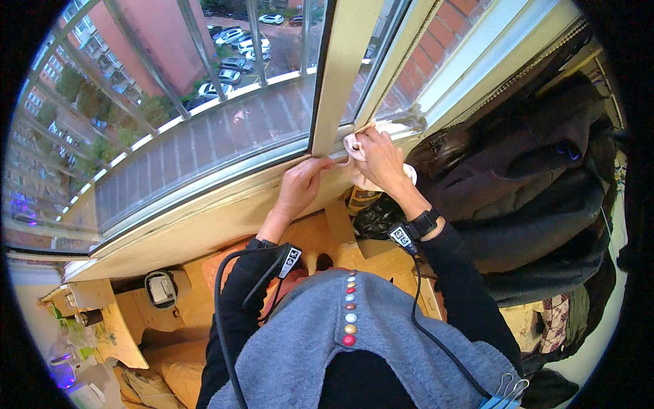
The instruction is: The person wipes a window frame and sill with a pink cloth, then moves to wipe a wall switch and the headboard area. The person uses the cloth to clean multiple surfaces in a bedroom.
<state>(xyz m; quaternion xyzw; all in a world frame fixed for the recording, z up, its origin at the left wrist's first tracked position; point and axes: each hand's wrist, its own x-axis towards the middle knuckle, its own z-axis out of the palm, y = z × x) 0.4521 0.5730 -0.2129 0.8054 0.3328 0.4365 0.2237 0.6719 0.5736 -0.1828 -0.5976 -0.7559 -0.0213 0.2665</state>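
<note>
My right hand (380,158) grips a crumpled pale pink cloth (365,179) and presses part of it into the corner of the window frame (327,107), at the lower track near the upright bars. The loose end of the cloth hangs below my palm over the sill. My left hand (301,186) is just to the left, its fingertips at the sill edge (240,189) close to the cloth's edge. Whether those fingertips pinch the cloth or only touch the frame is hard to tell. Both wrists wear black straps with cabled devices.
Metal safety bars (191,48) stand outside the glass. Dark coats (516,189) hang close at my right. Below the sill are a black plastic bag (379,220) and a cardboard box (340,222). A wooden desk (120,332) stands at lower left. Black cables run along both arms.
</note>
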